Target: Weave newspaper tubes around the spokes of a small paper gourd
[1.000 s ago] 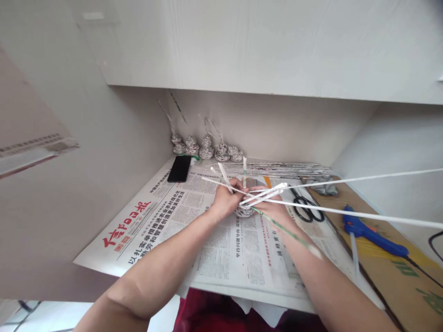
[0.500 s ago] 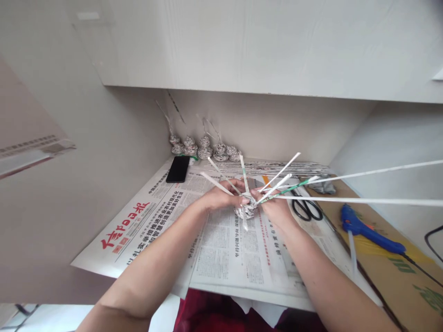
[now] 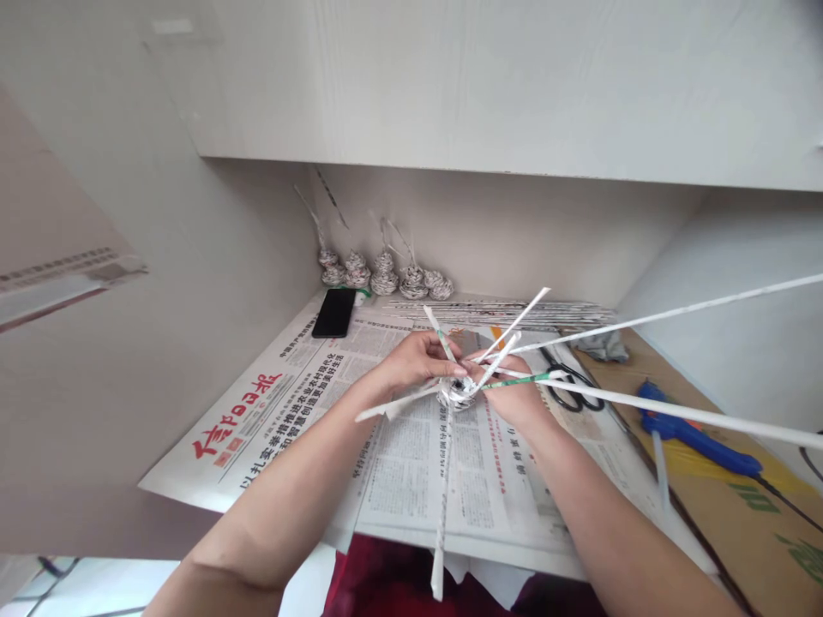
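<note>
- Woven piece (image 3: 458, 396) is sitting over newspaper (image 3: 411, 484), body partly formed, paper strips (image 3: 441, 514) splaying unwoven.
- Left hand (image 3: 421, 356) is pinching its rim, nearly closed; right hand (image 3: 514, 394) is curling beside it, hold unclear.
- Five woven gourds (image 3: 384, 281) are resting behind, seemingly nearly complete.

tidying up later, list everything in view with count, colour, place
Woven piece: one, greyish, centre
Strips: several, white, some part green, radiating from it
Newspaper: at least two sheets, white, beneath
Woven gourds: five, greyish, back left
Paper rods: many, greyish, back
Phone: one, black, back left
Scissors: one pair, black, right
Cardboard: one piece, brown, far right
Glue gun: one, blue, on the cardboard
Crumpled item: one, grey, back right
Panels: several, pale grey, around
Clothing: one patch, dark red, bottom edge
Left hand, right hand: one each, bare, centre
</note>
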{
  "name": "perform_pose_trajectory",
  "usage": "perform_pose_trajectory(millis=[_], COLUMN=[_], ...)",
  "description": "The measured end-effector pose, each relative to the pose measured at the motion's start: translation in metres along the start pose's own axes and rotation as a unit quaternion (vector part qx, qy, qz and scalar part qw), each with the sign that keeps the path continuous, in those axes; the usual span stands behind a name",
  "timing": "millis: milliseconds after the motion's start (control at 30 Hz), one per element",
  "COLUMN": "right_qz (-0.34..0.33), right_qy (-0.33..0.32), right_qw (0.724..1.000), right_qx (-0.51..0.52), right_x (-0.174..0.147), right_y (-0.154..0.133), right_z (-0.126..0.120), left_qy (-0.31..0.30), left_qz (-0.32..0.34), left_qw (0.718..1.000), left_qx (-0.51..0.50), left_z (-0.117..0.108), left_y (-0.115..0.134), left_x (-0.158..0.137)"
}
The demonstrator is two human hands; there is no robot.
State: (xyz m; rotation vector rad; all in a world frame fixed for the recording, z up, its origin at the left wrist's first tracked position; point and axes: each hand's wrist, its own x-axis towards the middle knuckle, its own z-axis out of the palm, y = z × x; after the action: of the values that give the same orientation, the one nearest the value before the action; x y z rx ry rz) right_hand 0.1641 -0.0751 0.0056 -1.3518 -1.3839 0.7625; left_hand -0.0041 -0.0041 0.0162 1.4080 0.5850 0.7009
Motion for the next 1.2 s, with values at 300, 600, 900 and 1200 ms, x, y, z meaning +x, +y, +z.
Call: perform_pose_trajectory(millis=[300, 600, 900, 1200], right_qz=[0.021, 0.038, 0.003, 0.034], right_qy=[0.017, 0.046, 0.045, 0.116], right_qw=[0.998, 0.991, 0.995, 0.988], right_qx=[0.061, 0.123, 0.089, 0.099], right_x=[0.004, 0.006, 0.007, 0.006], right_y=[0.004, 0.004, 0.007, 0.017], right_z=[0.0, 0.0, -0.003, 0.005], left_qy=[0.068, 0.08, 0.142, 0.155], left_qz=[0.012, 0.007, 0.045, 0.062], left_qw=[0.997, 0.996, 0.987, 0.985], left_qx=[0.042, 0.038, 0.051, -0.035], left_z=[0.005, 0.007, 0.019, 0.03], left_y=[-0.003, 0.001, -0.006, -0.01], left_x=[0.0, -0.001, 0.0, 0.002])
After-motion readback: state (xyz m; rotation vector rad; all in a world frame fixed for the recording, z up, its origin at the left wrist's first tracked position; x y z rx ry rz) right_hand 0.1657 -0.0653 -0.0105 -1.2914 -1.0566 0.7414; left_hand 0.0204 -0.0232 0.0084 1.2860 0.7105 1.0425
